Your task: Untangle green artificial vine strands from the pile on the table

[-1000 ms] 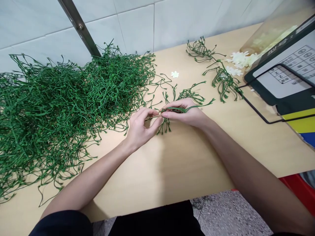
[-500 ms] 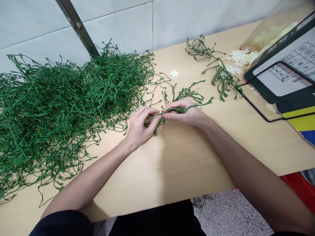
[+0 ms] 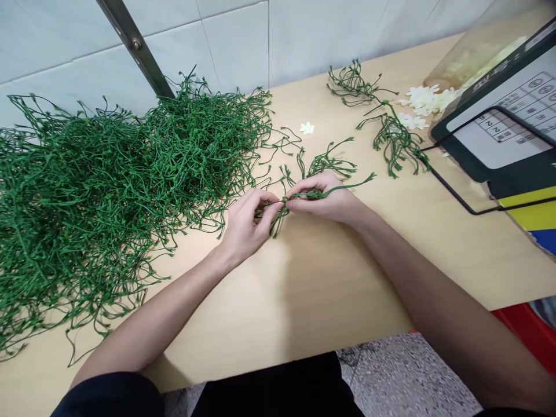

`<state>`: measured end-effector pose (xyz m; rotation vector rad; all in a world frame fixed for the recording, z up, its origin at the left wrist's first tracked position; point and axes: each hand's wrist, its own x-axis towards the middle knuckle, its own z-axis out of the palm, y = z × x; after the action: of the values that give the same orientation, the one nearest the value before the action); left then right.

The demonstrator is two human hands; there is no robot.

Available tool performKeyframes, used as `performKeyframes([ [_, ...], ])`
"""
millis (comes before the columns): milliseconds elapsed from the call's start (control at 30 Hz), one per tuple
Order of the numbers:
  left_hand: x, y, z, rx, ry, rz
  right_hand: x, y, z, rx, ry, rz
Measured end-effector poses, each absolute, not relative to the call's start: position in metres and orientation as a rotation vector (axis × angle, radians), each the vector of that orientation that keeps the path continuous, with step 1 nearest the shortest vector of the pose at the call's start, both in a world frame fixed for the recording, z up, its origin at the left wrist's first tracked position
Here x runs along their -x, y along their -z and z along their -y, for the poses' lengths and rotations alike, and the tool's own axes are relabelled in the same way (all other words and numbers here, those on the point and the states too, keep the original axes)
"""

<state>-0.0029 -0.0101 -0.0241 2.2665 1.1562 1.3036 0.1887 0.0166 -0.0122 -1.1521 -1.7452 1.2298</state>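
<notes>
Both hands pinching one green sprig (image 3: 330,164), mid-table.
Left hand (image 3: 247,225) is pressing its fingertips together on the sprig's near tips. Right hand (image 3: 329,201) is clamping the stem, thumb against forefinger. Sprig is hovering just right of the big stem pile (image 3: 108,179), over the table (image 3: 313,284). Single white flower (image 3: 307,128) is lying farther back, loose sprigs (image 3: 393,139) far right.

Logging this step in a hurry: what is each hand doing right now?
Left hand: closed, fingertips pinching the green sprig.
Right hand: closed, holding the same green sprig.
</notes>
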Motion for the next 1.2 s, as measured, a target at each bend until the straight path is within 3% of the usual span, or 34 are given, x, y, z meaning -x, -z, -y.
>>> performKeyframes([
  [700, 0.0013, 0.0225, 0.0108, -2.389, -1.294, -1.131, -0.194, 0.0065, -0.0157, 1.02, -1.372, 1.803],
  [1200, 0.0049, 0.0248, 0.0061, -2.305, -1.224, -1.212, -0.1901, 0.0116, -0.0128, 1.059, -1.107, 1.957],
])
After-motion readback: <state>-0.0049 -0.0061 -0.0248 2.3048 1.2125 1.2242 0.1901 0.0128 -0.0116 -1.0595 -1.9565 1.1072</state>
